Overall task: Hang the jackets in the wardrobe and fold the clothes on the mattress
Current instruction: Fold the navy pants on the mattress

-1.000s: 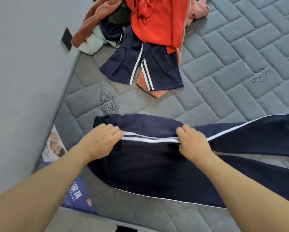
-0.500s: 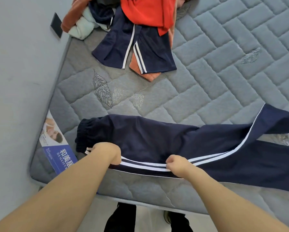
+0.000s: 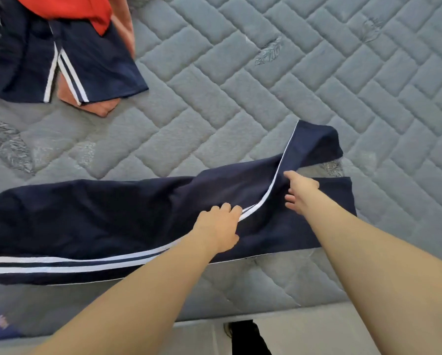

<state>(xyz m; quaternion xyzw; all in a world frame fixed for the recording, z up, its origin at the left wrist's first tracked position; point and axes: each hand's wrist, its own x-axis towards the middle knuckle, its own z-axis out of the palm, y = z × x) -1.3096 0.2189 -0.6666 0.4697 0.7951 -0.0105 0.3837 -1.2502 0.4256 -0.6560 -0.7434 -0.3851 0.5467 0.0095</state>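
Dark blue pants [image 3: 107, 216] lie flat along the near edge of the grey mattress [image 3: 266, 98]. The left hand [image 3: 218, 228] pinches the white stripe. The right hand [image 3: 300, 192], fingers spread, touches a leg. Bare mattress lies beyond.

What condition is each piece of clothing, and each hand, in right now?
Navy white-striped track trousers: laid out lengthwise on the grey quilted mattress, far leg end skewed away from the other.
Left hand: resting on the trousers' stripe.
Right hand: touching the far leg.
Pile of red, orange and navy clothes: unfolded.
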